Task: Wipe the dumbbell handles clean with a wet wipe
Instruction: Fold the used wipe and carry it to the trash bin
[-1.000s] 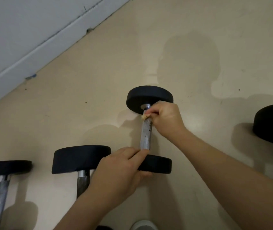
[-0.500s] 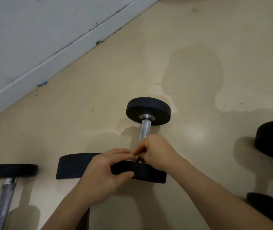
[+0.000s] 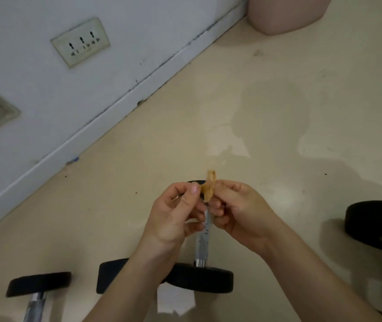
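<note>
Both hands are raised above the dumbbell (image 3: 200,274), which lies on the floor (image 3: 266,117) between two others. The left hand (image 3: 173,219) and right hand (image 3: 238,214) each pinch the wipe (image 3: 209,188) at fingertip level — a small, browned, crumpled wad held between them, clear of the handle (image 3: 202,242). It looks limp and damp, likely to tear if pulled hard, so unfold it gently by the edges. The handle is stiff, speckled metal; the dumbbell looks heavy, best steadied by its near plate (image 3: 201,278) — not lifted.
</note>
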